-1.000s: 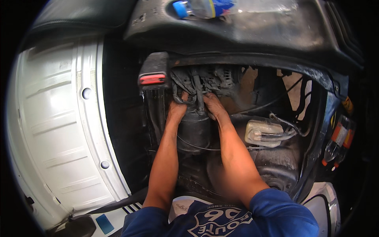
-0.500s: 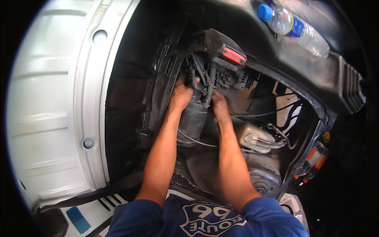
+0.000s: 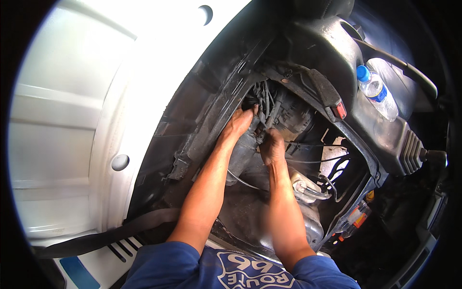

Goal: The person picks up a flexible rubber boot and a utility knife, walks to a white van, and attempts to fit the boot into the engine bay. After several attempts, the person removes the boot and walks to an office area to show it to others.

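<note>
Nearest the wearer, a translucent reservoir (image 3: 304,187) is set toward the near right corner of the engine bay opening (image 3: 360,147), and a thin cable (image 3: 248,182) is strung past the lower end of a dark cylindrical canister (image 3: 243,151). The canister is placed near the opening's left edge, its body partly covered by the forearms, between the two hands and reaching back toward the wearer from them. It is judged stiff and fairly heavy, perhaps slippery if the dark film is greasy; it would best be held around its barrel, with both palms.

Farther in, the right hand (image 3: 273,147) is bent inward beside the canister's upper end, fingertips hidden. The left hand (image 3: 239,123) is set against the opposite side, its fingers curled toward the dark hoses (image 3: 269,103). Whether anything is gripped by either hand cannot be told. The hoses are gathered just beyond the fingers; they are judged light and bendable, perhaps brittle with age, and best taken close to their ends.
</note>
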Available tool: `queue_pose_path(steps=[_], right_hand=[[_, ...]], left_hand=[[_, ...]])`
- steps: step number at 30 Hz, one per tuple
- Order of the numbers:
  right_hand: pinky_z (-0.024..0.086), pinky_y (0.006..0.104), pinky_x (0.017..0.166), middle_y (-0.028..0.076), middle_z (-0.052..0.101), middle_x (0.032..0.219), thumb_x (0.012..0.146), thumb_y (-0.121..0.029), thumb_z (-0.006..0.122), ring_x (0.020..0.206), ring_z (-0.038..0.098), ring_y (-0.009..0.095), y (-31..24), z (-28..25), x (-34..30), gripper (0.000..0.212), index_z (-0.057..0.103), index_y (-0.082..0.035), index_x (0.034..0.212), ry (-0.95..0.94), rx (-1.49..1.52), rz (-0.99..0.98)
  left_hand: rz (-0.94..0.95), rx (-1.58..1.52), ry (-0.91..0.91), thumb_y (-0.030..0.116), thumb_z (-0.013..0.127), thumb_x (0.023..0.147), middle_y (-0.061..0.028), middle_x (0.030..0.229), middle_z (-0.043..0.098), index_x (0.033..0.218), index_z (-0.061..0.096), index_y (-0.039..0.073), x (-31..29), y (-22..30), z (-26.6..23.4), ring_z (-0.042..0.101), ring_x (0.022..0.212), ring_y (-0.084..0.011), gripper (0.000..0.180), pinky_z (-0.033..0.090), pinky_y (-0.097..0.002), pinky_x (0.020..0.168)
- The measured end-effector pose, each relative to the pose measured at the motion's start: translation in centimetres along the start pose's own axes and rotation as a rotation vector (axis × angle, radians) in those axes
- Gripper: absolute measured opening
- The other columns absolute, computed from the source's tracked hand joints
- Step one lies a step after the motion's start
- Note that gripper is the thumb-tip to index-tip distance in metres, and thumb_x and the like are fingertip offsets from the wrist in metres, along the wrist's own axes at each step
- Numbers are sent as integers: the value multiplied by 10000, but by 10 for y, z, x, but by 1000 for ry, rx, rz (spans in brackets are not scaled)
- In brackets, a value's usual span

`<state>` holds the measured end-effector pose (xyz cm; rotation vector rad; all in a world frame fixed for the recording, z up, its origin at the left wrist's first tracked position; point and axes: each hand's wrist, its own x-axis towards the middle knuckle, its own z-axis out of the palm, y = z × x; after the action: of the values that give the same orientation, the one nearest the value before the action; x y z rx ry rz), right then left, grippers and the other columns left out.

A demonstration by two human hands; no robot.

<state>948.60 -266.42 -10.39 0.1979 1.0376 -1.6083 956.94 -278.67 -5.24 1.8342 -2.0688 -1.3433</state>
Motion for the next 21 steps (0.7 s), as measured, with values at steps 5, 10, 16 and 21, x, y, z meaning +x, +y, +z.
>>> queue_pose_path(steps=[5, 10, 16, 21], right_hand=[[447, 319, 763, 24, 619, 918, 896, -143, 604, 804, 553, 145, 0, -10, -1, 125, 656, -54, 967, 93, -158, 53], [535, 498, 856, 340, 698, 1035, 993, -261, 612, 1004, 699, 475, -26, 22, -42, 347, 637, 69, 1101, 412, -1275, -567], [545, 516, 849, 364, 685, 1047, 968, -135, 527, 966, 713, 471, -67, 63, -68, 556, 469, -43, 1514, -78, -1520, -370], [557, 493, 837, 377, 687, 1038, 953, -171, 490, 908, 738, 426, -67, 63, -43, 690, 307, 21, 1590, -136, -1839, -178]], left_hand=[[-167, 5, -241, 687, 519, 963, -320, 1497, 500, 1498, 511, 36, 2, 0, -8, 436, 1429, -482, 841, 357, -464, 1182], [-98, 0, 54, 613, 479, 1006, -334, 1482, 500, 1485, 523, 56, 2, -7, 14, 473, 1383, -499, 736, 379, -506, 1158], [-23, -85, 119, 556, 579, 975, -335, 1493, 489, 1474, 519, 19, 3, -17, 22, 446, 1412, -484, 735, 392, -501, 1159], [-7, -88, 66, 568, 607, 956, -353, 1514, 455, 1495, 460, -44, 4, -14, 17, 425, 1438, -472, 828, 370, -485, 1185]])
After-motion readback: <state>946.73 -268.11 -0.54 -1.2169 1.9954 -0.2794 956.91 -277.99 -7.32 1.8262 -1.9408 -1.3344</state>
